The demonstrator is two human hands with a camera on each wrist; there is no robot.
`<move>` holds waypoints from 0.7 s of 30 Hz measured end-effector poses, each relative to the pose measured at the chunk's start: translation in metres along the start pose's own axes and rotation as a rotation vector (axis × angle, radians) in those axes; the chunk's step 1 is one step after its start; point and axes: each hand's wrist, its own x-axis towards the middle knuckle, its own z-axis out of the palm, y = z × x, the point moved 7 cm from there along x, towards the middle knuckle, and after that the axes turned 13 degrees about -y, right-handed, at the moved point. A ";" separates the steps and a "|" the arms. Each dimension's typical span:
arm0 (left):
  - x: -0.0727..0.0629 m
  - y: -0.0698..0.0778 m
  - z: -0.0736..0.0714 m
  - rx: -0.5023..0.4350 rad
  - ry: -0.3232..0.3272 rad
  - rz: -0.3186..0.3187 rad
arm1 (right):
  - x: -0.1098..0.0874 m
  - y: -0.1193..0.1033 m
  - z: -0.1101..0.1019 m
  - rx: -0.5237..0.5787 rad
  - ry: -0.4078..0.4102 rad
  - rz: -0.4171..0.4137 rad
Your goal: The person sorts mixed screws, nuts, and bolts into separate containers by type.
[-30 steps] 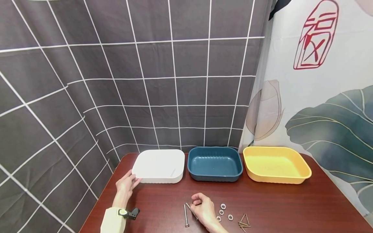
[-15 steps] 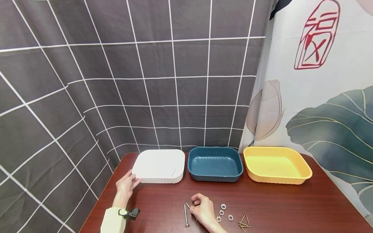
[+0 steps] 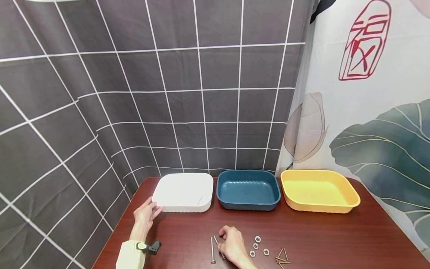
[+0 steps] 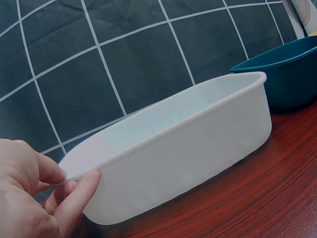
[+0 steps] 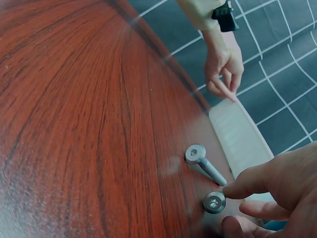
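Left grip (image 3: 144, 215) pinches the rim of the white tub (image 3: 183, 190), which sits on the table (image 3: 188, 231). Right grip (image 3: 232, 244) is down at a silver bolt (image 5: 214, 202) – a finger touches it, but nobody can tell if it is held. Another bolt (image 3: 213, 249) lies just left of that grip. Small nuts (image 3: 256, 246) sit just right of it – gold screws (image 3: 283, 261) lie farther right.
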 end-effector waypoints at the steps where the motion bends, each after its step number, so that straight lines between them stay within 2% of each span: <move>1: 0.000 0.000 0.000 -0.001 -0.001 0.001 | 0.000 0.000 0.000 -0.004 -0.007 -0.004; 10: -0.001 0.001 0.001 -0.007 -0.012 0.003 | 0.004 -0.001 0.004 -0.046 -0.079 -0.009; 21: -0.001 0.001 0.001 -0.002 -0.001 0.007 | 0.003 -0.004 0.006 -0.140 -0.058 -0.014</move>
